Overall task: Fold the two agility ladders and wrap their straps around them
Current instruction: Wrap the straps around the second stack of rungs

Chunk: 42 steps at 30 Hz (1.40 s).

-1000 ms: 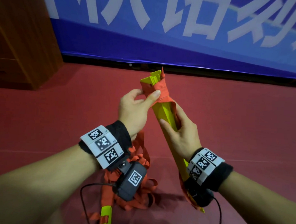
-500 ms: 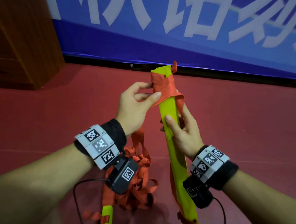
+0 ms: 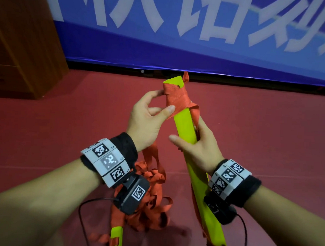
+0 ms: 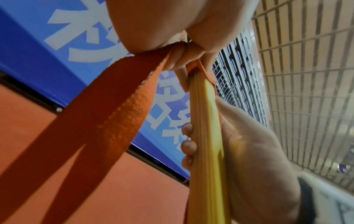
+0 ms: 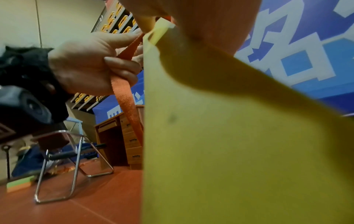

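Observation:
A stack of yellow-green ladder rungs (image 3: 185,123) stands tilted upright in front of me, with orange strap (image 3: 174,97) wound round its top end. My right hand (image 3: 195,148) grips the stack at its middle, fingers curled round it (image 4: 188,145). My left hand (image 3: 149,115) pinches the orange strap (image 4: 107,115) beside the wound top. The strap runs down from that hand (image 5: 86,65) to a loose orange tangle (image 3: 148,199) on the floor. A second yellow-green rung (image 3: 116,237) pokes out below the tangle.
The red floor (image 3: 258,137) meets a blue banner wall (image 3: 197,41) ahead. A brown wooden cabinet (image 3: 22,44) stands at the left. The right wrist view shows a folding metal chair (image 5: 63,159) and a wooden desk (image 5: 122,136) off to the side.
The rung stack has turned so its flat face shows toward me and stands more upright. My right hand slid slightly on it; my left hand still pinches the strap at the top.

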Available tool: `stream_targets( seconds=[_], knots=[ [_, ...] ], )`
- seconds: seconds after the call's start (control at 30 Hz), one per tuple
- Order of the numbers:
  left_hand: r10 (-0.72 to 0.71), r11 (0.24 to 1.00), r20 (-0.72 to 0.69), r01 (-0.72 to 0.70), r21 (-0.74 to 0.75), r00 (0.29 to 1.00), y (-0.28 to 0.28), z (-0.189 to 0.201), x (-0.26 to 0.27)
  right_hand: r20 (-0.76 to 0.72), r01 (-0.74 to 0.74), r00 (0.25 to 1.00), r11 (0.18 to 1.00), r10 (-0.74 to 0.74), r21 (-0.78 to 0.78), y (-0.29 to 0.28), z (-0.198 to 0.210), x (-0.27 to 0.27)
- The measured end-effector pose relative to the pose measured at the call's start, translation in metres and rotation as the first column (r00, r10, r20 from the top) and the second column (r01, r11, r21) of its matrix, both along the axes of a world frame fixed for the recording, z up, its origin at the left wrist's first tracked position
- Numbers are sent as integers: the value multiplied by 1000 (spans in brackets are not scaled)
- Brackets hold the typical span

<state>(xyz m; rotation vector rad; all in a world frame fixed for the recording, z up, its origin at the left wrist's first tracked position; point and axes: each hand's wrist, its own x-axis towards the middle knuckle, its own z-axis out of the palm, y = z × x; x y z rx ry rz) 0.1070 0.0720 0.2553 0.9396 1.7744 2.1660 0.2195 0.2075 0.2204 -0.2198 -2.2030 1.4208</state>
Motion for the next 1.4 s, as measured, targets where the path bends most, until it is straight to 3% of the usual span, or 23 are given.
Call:
stream_targets(
  seconds=[0.07,0.13,0.4,0.7,0.77,0.87,0.93,1.2,1.4],
  knots=[
    [4,999,44,-5,32,999,1,-4,-1,75,55,995,977,-72,208,3,1,0],
    [0,998,83,-6,64,997,3,-5,0,115,89,985,946,-131,312,4,1,-1],
    [93,993,37,-96,71,995,11,-1,11,8,316,936,854,-351,414,1,-1,0],
    [215,974,49,-218,66,975,12,4,16,-92,328,940,796,-329,509,3,-6,3],
    [202,978,16,-203,51,979,10,3,14,-45,289,951,829,-305,479,6,-5,3],
    [169,985,-38,-168,40,985,7,0,14,36,119,990,954,-134,275,14,-7,0],
    [133,990,-30,-131,52,991,7,-1,15,56,31,998,981,-43,192,19,-9,-2],
    [152,988,-2,-152,23,988,4,-2,5,49,-141,989,990,141,-5,17,-7,-7],
    [117,993,-59,-116,11,991,3,-6,1,31,-187,981,973,193,-132,17,-6,-3]
  ],
)
